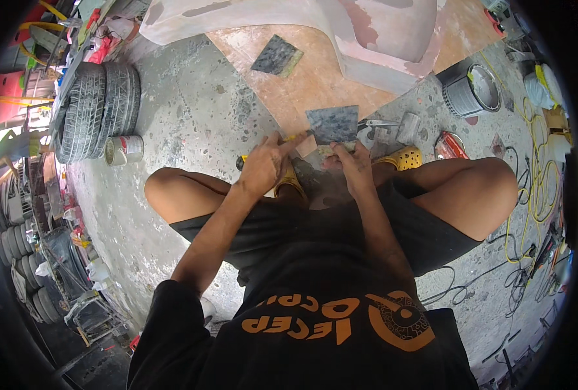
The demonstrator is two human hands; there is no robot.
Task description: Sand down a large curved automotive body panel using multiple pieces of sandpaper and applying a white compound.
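Observation:
My right hand [353, 166] pinches the near edge of a flat, dark grey mottled square plate [332, 123], thumb on top. Closed around a slim yellow-and-black tool [295, 137], my left hand [264, 166] is just left of that plate. Most of the tool is covered by the fingers, so its exact kind is unclear. A second dark mottled square [275, 54], with a yellowish edge, lies on the brown board [250, 42] farther off. Across the far end of the board rests a large pale moulded panel [367, 49] with pinkish patches.
Two stacked tyres [100, 107] and a small can [124, 150] stand at the left. On the right are a grey-smeared bucket [472, 91], a red tin [451, 145], pliers [380, 123] and yellow cable [536, 188]. My crossed legs and yellow clogs [403, 158] frame the workspace.

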